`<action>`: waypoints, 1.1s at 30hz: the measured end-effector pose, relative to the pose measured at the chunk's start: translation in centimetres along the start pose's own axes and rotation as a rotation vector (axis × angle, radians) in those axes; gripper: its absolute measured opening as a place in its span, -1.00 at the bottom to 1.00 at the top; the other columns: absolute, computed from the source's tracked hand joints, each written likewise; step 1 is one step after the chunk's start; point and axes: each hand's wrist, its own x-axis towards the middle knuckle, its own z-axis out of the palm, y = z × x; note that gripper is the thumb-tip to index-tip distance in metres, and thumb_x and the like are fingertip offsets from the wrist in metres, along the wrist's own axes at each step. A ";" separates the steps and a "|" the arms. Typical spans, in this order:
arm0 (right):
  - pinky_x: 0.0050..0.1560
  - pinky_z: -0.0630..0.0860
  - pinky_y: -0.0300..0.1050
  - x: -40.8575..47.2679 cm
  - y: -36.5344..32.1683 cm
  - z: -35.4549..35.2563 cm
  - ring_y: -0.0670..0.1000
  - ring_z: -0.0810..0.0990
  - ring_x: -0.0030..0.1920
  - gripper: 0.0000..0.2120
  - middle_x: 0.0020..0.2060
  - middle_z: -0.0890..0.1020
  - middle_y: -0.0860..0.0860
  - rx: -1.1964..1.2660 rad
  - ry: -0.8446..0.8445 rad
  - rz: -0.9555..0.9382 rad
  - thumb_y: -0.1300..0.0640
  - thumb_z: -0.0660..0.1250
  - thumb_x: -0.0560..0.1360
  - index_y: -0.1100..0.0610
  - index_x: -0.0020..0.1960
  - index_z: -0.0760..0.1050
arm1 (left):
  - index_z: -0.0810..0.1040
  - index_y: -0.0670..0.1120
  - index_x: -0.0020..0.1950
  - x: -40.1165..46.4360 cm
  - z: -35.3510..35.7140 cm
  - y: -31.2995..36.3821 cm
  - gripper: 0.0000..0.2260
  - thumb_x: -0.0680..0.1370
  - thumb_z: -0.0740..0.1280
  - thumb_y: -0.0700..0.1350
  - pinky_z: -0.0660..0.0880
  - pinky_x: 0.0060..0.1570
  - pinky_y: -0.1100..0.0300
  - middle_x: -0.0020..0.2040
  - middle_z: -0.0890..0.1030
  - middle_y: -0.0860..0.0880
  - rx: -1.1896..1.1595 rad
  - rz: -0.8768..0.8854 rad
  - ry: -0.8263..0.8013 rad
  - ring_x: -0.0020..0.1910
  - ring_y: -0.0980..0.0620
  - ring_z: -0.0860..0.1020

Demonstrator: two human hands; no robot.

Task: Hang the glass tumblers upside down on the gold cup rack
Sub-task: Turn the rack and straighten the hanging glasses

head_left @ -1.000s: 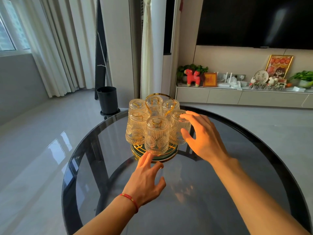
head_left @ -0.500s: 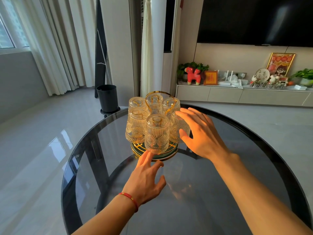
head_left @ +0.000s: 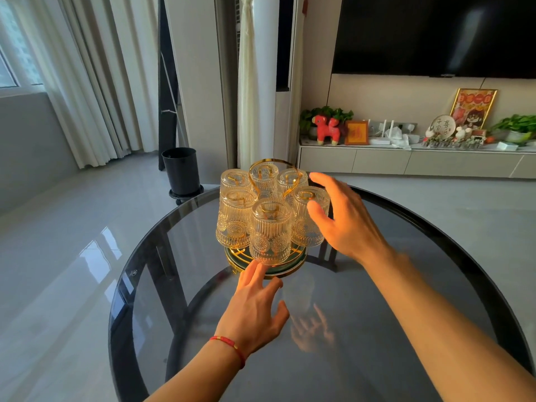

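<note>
**Glass Tumblers Seated on Rack; Both Hands Open**

Glass tumblers (head_left: 271, 230), six in total, hang upside down on the gold cup rack (head_left: 265, 264), which stands on the dark round glass table (head_left: 406, 329), toward its far side. Compared with half a second earlier, the rack and tumblers are unmoved; the right hand has drawn slightly away from the right-front tumbler (head_left: 309, 219).

The left hand (head_left: 255, 311), with a red cord at the wrist, is spread open and holds nothing; its fingertips reach the near rim of the rack base. The right hand (head_left: 345, 221) is open with fingers splayed, beside the right-front tumbler; contact cannot be confirmed.

The rack pegs are visible only as gold loops through the glass. The base is partly hidden behind the tumblers.
</note>
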 end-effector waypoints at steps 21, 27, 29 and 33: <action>0.16 0.24 0.07 9.8 1.1 0.5 0.15 0.45 0.40 -0.42 0.18 0.72 0.00 0.242 -0.277 0.303 -0.29 -0.13 0.62 -0.01 0.45 0.34 | 0.64 0.03 0.08 0.0 -0.2 -0.1 -0.72 0.51 0.23 0.09 0.54 0.20 -0.01 0.31 0.44 -0.02 -0.032 0.032 0.078 0.39 -0.06 0.31; 0.11 0.28 0.00 9.6 1.6 0.8 0.17 0.50 0.37 -0.47 0.24 0.69 0.08 0.197 -0.248 0.278 -0.25 -0.14 0.66 -0.04 0.47 0.30 | 0.63 0.02 0.07 0.0 -0.3 -0.1 -0.73 0.51 0.24 0.07 0.56 0.20 -0.01 0.30 0.44 -0.02 -0.039 0.034 0.076 0.36 -0.07 0.33; 0.14 0.27 0.00 9.5 1.9 0.8 0.19 0.49 0.39 -0.42 0.26 0.68 0.07 0.196 -0.237 0.278 -0.29 -0.17 0.64 -0.06 0.53 0.24 | 0.63 0.03 0.09 0.0 -0.3 -0.1 -0.73 0.51 0.24 0.08 0.54 0.21 -0.02 0.32 0.44 -0.02 -0.032 0.028 0.070 0.39 -0.07 0.31; 0.18 0.23 -0.03 9.4 1.9 0.9 0.17 0.47 0.42 -0.34 0.26 0.68 0.05 0.213 -0.226 0.275 -0.37 -0.20 0.59 -0.11 0.58 0.18 | 0.64 0.03 0.10 0.0 -0.4 0.0 -0.72 0.52 0.24 0.08 0.54 0.23 -0.01 0.34 0.43 -0.02 -0.042 0.020 0.054 0.40 -0.07 0.31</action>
